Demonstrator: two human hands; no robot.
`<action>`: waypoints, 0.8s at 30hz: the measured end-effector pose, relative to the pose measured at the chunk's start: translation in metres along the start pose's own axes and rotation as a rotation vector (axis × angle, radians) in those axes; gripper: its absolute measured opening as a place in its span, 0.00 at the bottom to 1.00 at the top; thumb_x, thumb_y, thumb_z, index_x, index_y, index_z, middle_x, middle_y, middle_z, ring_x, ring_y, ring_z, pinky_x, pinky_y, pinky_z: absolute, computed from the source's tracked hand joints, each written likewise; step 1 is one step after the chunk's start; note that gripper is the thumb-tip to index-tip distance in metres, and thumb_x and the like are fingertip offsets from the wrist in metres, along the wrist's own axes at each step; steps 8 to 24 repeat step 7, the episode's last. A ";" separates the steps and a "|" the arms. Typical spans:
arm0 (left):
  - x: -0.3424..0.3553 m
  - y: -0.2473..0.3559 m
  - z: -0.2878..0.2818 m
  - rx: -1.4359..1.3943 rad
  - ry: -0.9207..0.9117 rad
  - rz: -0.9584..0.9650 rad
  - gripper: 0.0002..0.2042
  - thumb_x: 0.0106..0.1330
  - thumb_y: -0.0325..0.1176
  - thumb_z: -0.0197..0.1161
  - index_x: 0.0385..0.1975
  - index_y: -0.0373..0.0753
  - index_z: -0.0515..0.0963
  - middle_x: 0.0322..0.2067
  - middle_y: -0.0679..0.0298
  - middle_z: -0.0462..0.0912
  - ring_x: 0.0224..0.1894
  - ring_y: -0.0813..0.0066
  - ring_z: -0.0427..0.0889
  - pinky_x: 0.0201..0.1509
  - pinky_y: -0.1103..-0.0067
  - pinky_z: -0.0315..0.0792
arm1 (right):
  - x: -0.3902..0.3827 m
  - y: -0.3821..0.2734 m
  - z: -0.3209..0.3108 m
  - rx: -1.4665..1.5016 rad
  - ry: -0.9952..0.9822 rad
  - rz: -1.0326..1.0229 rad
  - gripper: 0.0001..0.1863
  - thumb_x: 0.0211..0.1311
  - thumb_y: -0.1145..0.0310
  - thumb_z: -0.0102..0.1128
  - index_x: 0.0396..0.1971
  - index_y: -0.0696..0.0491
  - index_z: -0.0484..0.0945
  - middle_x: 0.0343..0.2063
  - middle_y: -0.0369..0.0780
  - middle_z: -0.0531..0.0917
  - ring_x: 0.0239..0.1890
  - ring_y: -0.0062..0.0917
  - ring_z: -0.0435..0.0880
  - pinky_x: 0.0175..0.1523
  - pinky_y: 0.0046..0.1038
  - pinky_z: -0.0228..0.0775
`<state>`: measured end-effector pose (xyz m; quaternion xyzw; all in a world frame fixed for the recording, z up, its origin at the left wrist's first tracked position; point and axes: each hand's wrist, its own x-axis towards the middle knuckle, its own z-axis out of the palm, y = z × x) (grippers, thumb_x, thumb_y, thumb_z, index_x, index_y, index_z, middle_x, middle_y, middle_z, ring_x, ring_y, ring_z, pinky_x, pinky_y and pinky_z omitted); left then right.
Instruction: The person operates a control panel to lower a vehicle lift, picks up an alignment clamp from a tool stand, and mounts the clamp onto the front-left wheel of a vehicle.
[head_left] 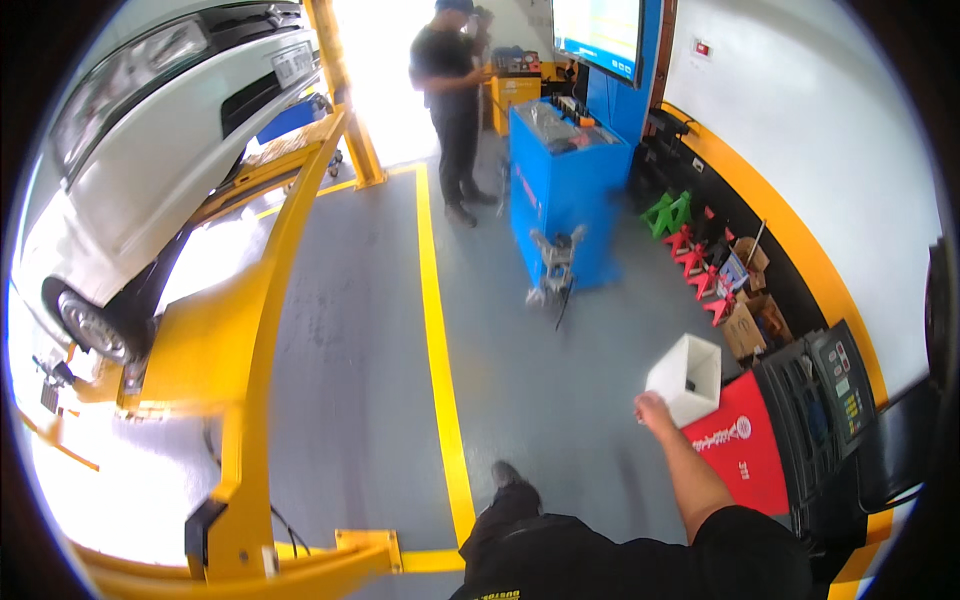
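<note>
My right arm stretches forward on the right side, and my right hand (654, 410) is closed at the near left edge of a white square bin (672, 376). The bin is tilted so its opening shows, with something small and dark inside that I cannot make out. It stands out beside the red front of a machine (738, 445) that has a black top and a control panel. My left hand is out of the picture.
A white vehicle (150, 130) stands on a yellow lift (262, 330) at left. Ahead are a blue cabinet (560, 190) and a person in dark clothes (455, 100). Red jack stands (690, 258), green stands (667, 213) and cardboard boxes (745, 330) line the right wall.
</note>
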<state>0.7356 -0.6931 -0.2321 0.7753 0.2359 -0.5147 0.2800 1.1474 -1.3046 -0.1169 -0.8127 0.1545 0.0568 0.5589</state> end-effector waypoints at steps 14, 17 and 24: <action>0.112 0.237 -0.280 0.119 0.225 0.175 0.24 0.69 0.52 0.50 0.51 0.40 0.80 0.53 0.46 0.80 0.56 0.46 0.79 0.63 0.59 0.70 | 0.124 -0.017 0.112 -0.259 -0.307 0.251 0.11 0.63 0.67 0.60 0.42 0.55 0.76 0.24 0.40 0.81 0.23 0.24 0.81 0.28 0.30 0.74; 0.112 0.237 -0.280 0.119 0.225 0.175 0.24 0.69 0.52 0.50 0.51 0.40 0.80 0.53 0.46 0.80 0.56 0.46 0.79 0.63 0.59 0.70 | 0.124 -0.017 0.112 -0.259 -0.307 0.251 0.11 0.63 0.67 0.60 0.42 0.55 0.76 0.24 0.40 0.81 0.23 0.24 0.81 0.28 0.30 0.74; 0.112 0.237 -0.280 0.119 0.225 0.175 0.24 0.69 0.52 0.50 0.51 0.40 0.80 0.53 0.46 0.80 0.56 0.46 0.79 0.63 0.59 0.70 | 0.124 -0.017 0.112 -0.259 -0.307 0.251 0.11 0.63 0.67 0.60 0.42 0.55 0.76 0.24 0.40 0.81 0.23 0.24 0.81 0.28 0.30 0.74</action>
